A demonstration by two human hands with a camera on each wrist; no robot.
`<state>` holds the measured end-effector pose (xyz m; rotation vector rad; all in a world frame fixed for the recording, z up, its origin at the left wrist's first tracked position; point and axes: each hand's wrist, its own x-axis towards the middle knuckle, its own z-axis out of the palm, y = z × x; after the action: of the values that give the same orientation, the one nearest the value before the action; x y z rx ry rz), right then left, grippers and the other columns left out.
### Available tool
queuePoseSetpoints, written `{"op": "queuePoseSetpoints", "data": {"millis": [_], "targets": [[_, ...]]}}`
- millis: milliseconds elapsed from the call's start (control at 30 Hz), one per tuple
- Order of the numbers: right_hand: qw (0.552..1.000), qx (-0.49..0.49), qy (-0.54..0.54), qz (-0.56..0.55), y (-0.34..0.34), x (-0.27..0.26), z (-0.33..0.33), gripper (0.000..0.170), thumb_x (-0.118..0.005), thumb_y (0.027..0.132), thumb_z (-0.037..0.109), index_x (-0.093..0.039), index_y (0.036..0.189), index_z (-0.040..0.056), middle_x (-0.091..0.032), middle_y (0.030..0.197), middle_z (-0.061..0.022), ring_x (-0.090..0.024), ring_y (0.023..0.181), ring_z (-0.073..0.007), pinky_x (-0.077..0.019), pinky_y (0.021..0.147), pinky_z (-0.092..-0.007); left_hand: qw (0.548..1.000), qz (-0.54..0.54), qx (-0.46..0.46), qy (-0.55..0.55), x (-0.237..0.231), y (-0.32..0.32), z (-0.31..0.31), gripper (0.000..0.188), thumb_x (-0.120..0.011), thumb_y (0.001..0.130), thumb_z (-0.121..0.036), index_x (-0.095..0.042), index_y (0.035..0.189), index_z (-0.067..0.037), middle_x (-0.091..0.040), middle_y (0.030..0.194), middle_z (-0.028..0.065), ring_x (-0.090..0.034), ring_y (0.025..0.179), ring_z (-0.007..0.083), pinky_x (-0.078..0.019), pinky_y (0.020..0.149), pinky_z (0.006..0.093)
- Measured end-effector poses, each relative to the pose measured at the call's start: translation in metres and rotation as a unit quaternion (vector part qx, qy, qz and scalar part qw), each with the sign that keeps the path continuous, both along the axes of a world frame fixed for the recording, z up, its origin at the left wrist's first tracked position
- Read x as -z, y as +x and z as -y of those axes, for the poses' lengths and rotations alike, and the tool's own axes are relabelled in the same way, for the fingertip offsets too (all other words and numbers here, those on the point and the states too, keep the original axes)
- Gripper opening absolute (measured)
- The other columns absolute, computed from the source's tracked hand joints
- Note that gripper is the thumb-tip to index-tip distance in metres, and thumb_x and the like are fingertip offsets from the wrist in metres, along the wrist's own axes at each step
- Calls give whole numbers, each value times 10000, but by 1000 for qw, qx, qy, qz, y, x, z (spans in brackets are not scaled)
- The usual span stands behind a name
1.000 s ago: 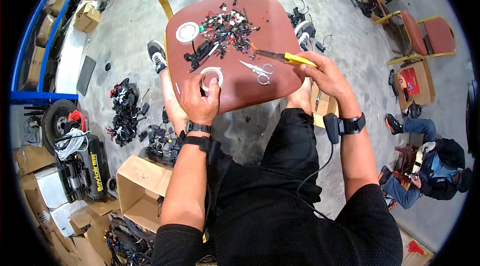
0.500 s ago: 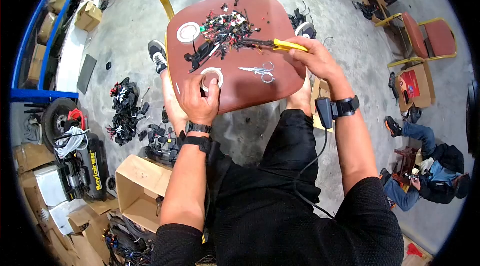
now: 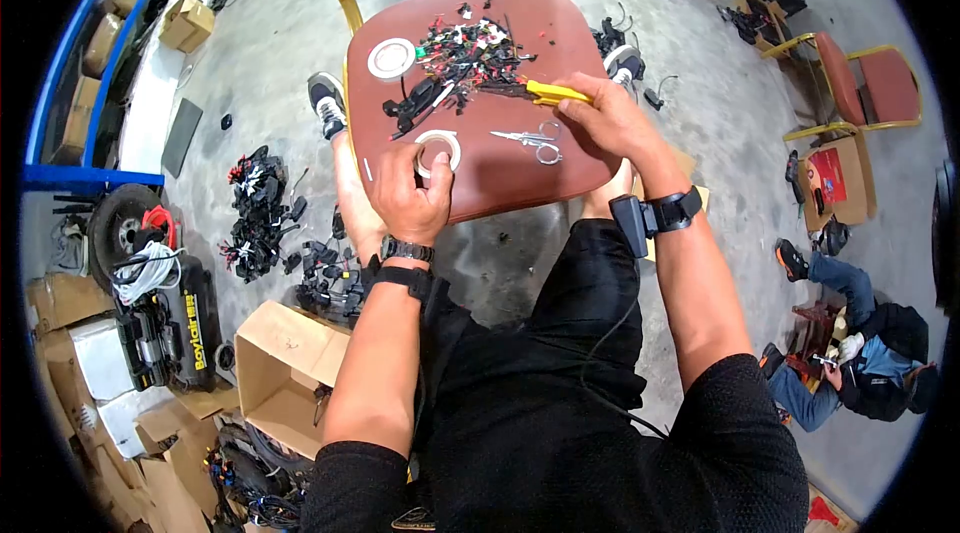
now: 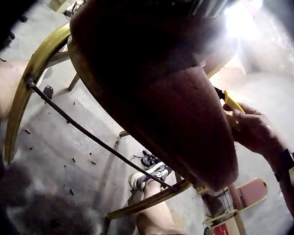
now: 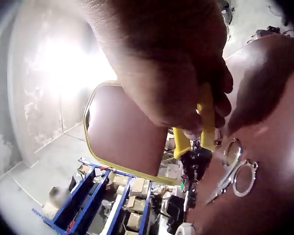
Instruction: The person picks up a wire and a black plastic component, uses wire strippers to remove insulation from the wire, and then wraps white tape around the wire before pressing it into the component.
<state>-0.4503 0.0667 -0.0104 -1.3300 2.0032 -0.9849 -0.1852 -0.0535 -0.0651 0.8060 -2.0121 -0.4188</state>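
You are gripping yellow-handled pliers (image 3: 557,94) over the red chair seat (image 3: 500,188).
Your right hand (image 3: 612,121) is closing round the handles at the seat's 3 o'clock side, and the dark nose is pointing toward 9 o'clock, reaching the edge of the pile of small cut pieces (image 3: 468,51) lying around 12 o'clock. Your left hand (image 3: 410,201) is holding the tape roll (image 3: 455,144) between thumb and fingers at 7 o'clock. Silver scissors (image 3: 530,140) are lying near 4 o'clock, just below the pliers, and a white roll (image 3: 373,60) is resting at 10 o'clock.
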Motion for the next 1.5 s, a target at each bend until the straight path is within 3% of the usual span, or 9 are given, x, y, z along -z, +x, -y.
{"op": "queuePoseSetpoints", "data": {"millis": [267, 533, 567, 667, 833, 967, 1200, 1300, 1500], "targets": [[995, -70, -22, 61, 38, -10, 12, 245, -622, 905, 146, -666, 1134, 72, -698, 939, -148, -673, 871, -272, -503, 787, -369, 1000, 4, 2, -4, 3, 0, 1, 256, -740, 746, -119, -627, 955, -24, -627, 889, 149, -612, 806, 339, -491, 702, 424], [999, 31, 13, -28, 36, -14, 13, 263, -609, 894, 176, -659, 1130, 74, -679, 942, -211, -658, 893, -374, -498, 769, -419, 1000, -6, 7, 2, 1, 1, 1, 251, -735, 747, -117, -626, 953, -25, -635, 896, 145, -617, 802, 337, -495, 687, 424], [999, 24, 33, -14, 35, -16, 11, 262, -607, 897, 177, -657, 1134, 78, -678, 934, -210, -662, 884, -365, -497, 769, -420, 1000, -7, 7, 3, 1, 1, 1, 250, -734, 747, -115, -626, 953, -24, -635, 897, 145, -617, 804, 337, -495, 689, 426], [999, -27, 18, -32, 43, -20, 7, 237, -579, 944, 123, -640, 1150, 20, -685, 907, -82, -618, 829, -139, -494, 768, -307, 1000, -13, 9, 2, 2, 1, 1, 248, -730, 749, -114, -627, 956, -24, -633, 893, 145, -615, 805, 337, -493, 694, 429], [999, -34, -18, 20, 53, -9, 14, 238, -602, 903, 158, -653, 1108, 48, -673, 891, -187, -654, 838, -355, -492, 756, -408, 1000, 3, 2, 14, 2, 2, 0, 249, -727, 755, -125, -629, 960, -23, -629, 886, 147, -610, 808, 337, -488, 703, 432], [999, 35, -5, -39, 38, -7, 13, 229, -608, 906, 164, -656, 1096, 47, -678, 907, -187, -662, 859, -338, -493, 763, -404, 1000, 0, 3, 11, 2, 2, 1, 251, -728, 755, -133, -630, 958, -22, -628, 886, 148, -609, 812, 336, -485, 707, 432], [1000, -26, -1, 14, 32, -7, 2, 214, -619, 913, 160, -662, 1098, 60, -688, 900, -152, -663, 838, -266, -495, 764, -359, 1000, -1, -1, 21, 4, 2, 1, 249, -730, 756, -135, -629, 955, -24, -632, 895, 150, -614, 815, 336, -488, 706, 429], [997, 39, -8, -71, 26, -9, 4, 218, -617, 920, 164, -665, 1110, 69, -688, 884, -130, -652, 818, -228, -491, 759, -343, 1000, -13, 2, 22, 4, 1, 0, 248, -730, 752, -135, -628, 951, -26, -635, 894, 147, -616, 812, 338, -489, 705, 430], [999, -27, -18, 42, 17, 4, -1, 230, -619, 920, 170, -667, 1126, 79, -690, 891, -122, -653, 824, -210, -497, 763, -333, 1000, 5, 1, -1, 3, 2, 2, 242, -727, 752, -128, -627, 949, -29, -635, 891, 145, -617, 807, 333, -490, 701, 428]]}}
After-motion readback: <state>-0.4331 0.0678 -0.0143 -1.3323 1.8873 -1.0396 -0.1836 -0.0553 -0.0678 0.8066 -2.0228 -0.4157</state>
